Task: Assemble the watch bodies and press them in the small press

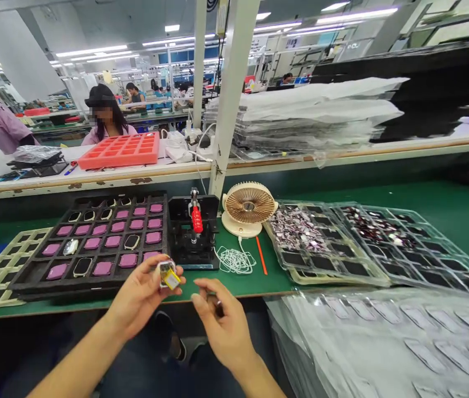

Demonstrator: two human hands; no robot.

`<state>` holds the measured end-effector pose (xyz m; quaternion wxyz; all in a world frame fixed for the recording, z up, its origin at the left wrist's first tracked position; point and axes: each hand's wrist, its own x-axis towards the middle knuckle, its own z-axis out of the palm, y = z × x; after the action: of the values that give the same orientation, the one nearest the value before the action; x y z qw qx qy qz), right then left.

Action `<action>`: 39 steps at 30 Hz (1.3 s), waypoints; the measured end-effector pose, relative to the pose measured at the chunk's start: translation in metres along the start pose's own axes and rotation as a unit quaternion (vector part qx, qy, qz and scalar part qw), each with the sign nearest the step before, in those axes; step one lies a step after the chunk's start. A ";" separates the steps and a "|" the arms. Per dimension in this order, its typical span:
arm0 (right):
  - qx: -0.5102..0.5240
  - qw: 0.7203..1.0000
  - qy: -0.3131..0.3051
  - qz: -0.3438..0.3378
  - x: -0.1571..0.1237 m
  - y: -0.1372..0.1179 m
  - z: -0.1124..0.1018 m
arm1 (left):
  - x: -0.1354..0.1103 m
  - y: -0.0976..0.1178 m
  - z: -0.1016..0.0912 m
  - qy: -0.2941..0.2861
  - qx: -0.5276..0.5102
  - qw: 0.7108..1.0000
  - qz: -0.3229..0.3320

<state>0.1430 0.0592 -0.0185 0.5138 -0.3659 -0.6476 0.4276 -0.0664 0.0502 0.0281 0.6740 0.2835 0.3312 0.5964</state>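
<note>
My left hand (143, 290) grips an opened smartwatch case (163, 269) between thumb and fingers, just in front of the bench edge. A yellow and silver battery (171, 279) shows on the case, tilted across it. To the right and apart from it is my right hand (224, 320), its fingers curled in and the thumb close to the index finger. Something small and dark seems tucked in its curl, too hidden to name. Behind my left hand lies a black foam tray (93, 287) with purple square pieces and several watch cases in its compartments.
A black press fixture with a red handle (197, 220) stands beside a cream fan (248, 207). Coiled white cable (236, 261) and an orange stick (261, 255) lie in front. Clear trays of small parts (334, 271) are at right; plastic-wrapped trays (367, 354) sit nearer. A person (108, 119) sits across.
</note>
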 end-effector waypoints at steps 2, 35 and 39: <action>-0.035 0.994 -0.033 -0.099 0.008 -0.004 0.002 | -0.014 -0.020 0.005 0.017 -0.018 1.000 -0.008; 0.109 0.986 -0.003 0.123 -0.021 0.012 0.017 | -0.030 -0.084 0.006 0.115 -0.047 0.991 -0.046; 0.153 0.970 -0.031 0.184 -0.025 0.022 0.000 | -0.031 -0.083 0.016 0.130 0.024 0.990 -0.049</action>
<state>0.1488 0.0445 -0.0474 0.4556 -0.3822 -0.5119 0.6199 -0.0049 0.0090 -0.0237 0.6465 0.2030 0.4434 0.5867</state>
